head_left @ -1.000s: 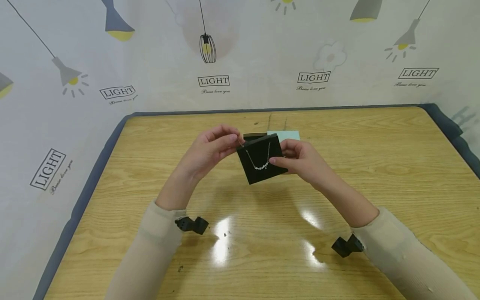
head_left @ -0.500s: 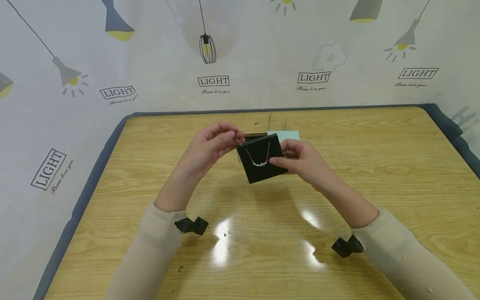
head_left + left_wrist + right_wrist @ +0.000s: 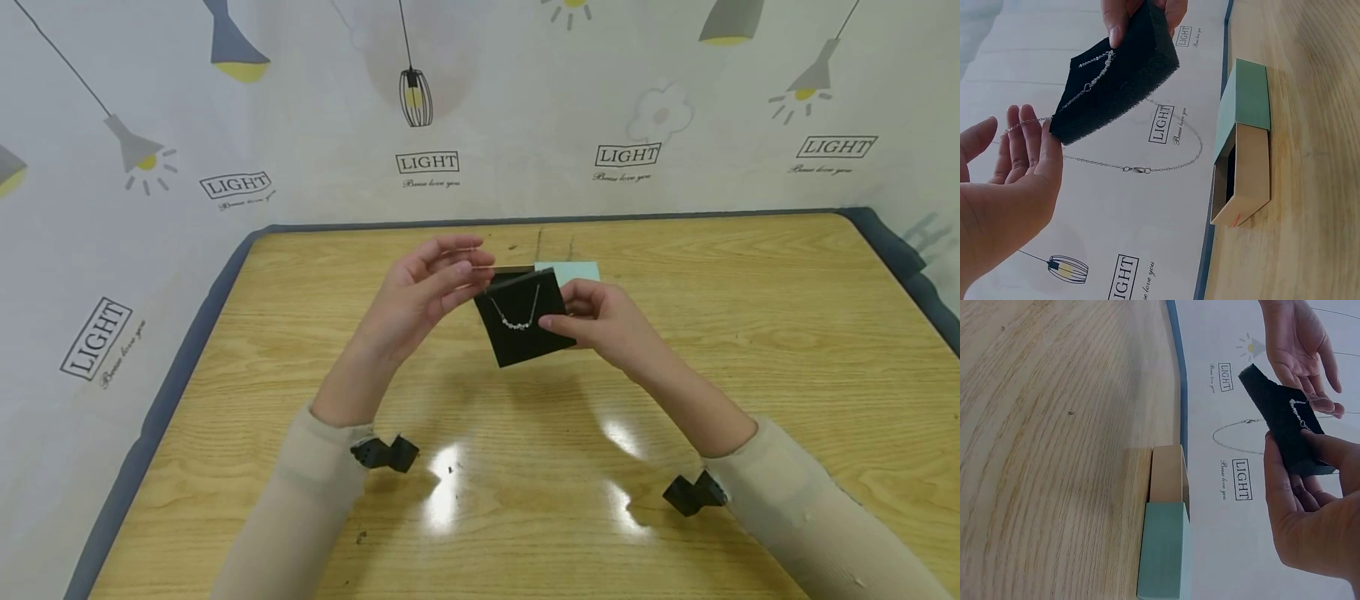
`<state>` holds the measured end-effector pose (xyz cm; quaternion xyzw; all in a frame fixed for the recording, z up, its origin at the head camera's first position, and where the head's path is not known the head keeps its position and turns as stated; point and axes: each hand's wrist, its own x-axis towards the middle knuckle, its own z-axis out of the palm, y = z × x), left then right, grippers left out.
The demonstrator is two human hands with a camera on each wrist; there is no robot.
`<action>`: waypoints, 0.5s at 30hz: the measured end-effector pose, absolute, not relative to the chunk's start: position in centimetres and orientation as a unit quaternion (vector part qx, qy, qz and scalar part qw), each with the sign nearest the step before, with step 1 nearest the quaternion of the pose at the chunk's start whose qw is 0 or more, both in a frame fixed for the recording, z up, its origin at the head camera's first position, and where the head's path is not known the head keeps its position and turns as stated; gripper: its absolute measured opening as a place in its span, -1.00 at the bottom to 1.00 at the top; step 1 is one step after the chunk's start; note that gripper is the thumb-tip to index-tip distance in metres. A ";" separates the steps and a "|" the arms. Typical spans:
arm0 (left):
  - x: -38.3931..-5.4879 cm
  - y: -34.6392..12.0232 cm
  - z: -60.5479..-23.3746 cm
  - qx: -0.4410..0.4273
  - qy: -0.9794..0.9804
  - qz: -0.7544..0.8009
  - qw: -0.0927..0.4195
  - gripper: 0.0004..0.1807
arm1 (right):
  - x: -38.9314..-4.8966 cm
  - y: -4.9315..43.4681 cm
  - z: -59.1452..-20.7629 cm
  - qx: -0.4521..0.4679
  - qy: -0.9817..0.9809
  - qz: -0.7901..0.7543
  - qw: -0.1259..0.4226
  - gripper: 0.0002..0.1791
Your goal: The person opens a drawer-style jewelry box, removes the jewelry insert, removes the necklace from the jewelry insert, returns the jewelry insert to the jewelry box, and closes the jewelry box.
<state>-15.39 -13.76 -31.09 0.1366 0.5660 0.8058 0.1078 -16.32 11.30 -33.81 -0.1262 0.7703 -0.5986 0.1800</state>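
My right hand (image 3: 607, 321) pinches a black foam necklace pad (image 3: 510, 350) by its right side, thumb on the front face. Across that face hangs a silver necklace (image 3: 516, 325) with a curved row of sparkling stones. My left hand (image 3: 1016, 194) is at the pad's other edge, its fingers loosely extended, thumb apart. The chain runs over those fingers, and the index finger meets the pad's corner in the left wrist view. Behind the pad the rest of the chain droops in a loop, its clasp (image 3: 1137, 169) showing.
On the wooden table (image 3: 480, 517), behind the pad, lies a small box: a mint-green sleeve (image 3: 1250, 94) with a tan drawer (image 3: 1254, 175) partly slid out, dark inside. A printed wall cloth (image 3: 525, 108) borders the table's far side.
My left fingers have loosened from a pinch at the pad's top left edge and spread out. The row of stones has shifted up the pad. My right hand stays put.
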 end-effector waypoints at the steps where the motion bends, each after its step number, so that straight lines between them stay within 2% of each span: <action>1: -15.4 -13.7 -31.1 0.137 0.566 0.806 0.107 -0.70 | -16.3 11.3 -33.8 -0.126 0.770 -0.599 0.179 -0.76; 15: -15.2 -13.1 -30.7 0.109 0.571 0.808 0.094 -0.71 | -16.2 11.3 -33.8 -0.126 0.781 -0.587 0.170 -0.77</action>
